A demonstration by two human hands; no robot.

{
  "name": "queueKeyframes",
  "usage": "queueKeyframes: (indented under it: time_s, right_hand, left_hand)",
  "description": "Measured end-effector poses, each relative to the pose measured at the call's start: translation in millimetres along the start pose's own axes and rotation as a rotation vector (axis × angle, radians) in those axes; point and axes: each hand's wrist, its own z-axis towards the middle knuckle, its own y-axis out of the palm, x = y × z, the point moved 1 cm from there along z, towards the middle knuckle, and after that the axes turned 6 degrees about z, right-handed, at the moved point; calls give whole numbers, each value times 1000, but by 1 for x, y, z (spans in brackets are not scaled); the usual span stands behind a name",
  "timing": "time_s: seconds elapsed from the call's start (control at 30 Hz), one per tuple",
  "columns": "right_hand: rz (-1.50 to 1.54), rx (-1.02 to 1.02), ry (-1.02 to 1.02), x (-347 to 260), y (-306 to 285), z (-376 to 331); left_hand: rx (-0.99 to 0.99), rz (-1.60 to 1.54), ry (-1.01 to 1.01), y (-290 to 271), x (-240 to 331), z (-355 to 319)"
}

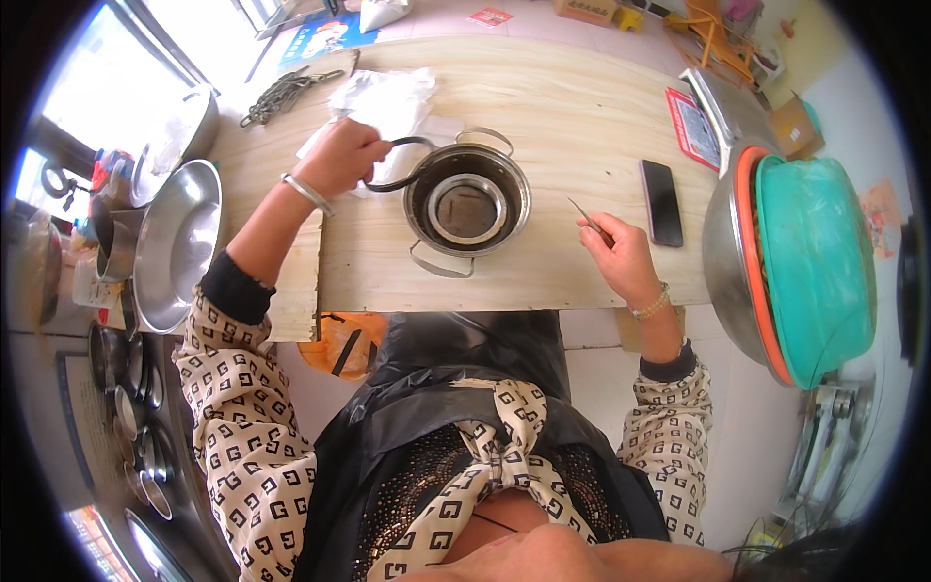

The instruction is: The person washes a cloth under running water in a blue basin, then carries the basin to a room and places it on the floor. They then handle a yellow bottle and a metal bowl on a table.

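Note:
A metal pot (414, 213) with wire loop handles on its far and near sides stands on the wooden table. Inside it sits a smaller round metal piece (499, 209) with a bright rim. To the left of the pot, my left hand (341, 158) is closed on a dark curved band (393, 184) that loops toward the rim. Whether the band is fixed to the pot I cannot tell. My right hand (621, 254), apart from the pot on the right, pinches a thin pointed metal tool (585, 212), its tip toward the pot.
A phone (661, 202) lies right of my right hand. Stacked basins (815, 262), the outermost green, stand at the right edge. White crumpled plastic (393, 95) and a metal chain (291, 94) lie at the far left. Large steel bowls (179, 242) flank the table's left side.

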Motion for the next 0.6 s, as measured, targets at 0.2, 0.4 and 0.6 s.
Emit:
queueKeyframes:
  time_s: [0.2, 0.4, 0.6]
  right_hand:
    - [31, -15, -15, 6, 9, 4]
    - [27, -21, 27, 8, 11, -1]
    - [55, 1, 49, 18, 13, -4]
  left_hand:
    - [8, 61, -188, -6, -89, -54]
    - [96, 161, -188, -9, -139, -92]
    - [79, 571, -178, -8, -161, -102]
